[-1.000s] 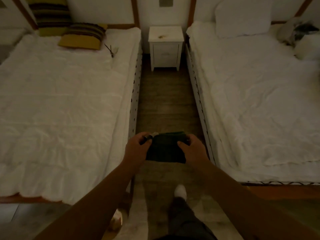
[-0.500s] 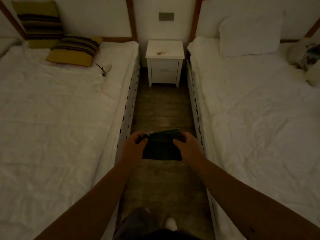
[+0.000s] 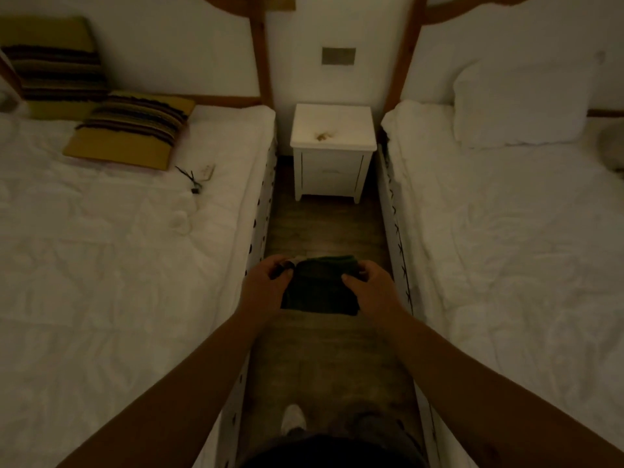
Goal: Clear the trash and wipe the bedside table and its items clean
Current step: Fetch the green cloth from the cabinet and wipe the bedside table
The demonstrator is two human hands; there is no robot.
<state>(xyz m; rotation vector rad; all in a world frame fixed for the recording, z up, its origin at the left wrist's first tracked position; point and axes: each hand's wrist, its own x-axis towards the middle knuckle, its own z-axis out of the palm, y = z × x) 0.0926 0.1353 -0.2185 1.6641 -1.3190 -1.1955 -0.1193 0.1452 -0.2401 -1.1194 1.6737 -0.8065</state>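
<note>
- We had the dark cloth (image 3: 319,287) gripped at both ends, left hand (image 3: 266,287) and right hand (image 3: 371,292), fingers curled round its edges, thumbs on top.
- Bedside table (image 3: 332,179) stood well ahead, between the two beds, against the wall.
- Small tan scrap (image 3: 323,136) lay on its top; looked like the trash.
- Our call: close the gap first, keep the cloth folded flat, lift the scrap before wiping.

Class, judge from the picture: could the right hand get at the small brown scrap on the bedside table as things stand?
Probably not yet: the right hand grips the dark cloth, well short of the scrap on the bedside table. The floor between looks clear.
</note>
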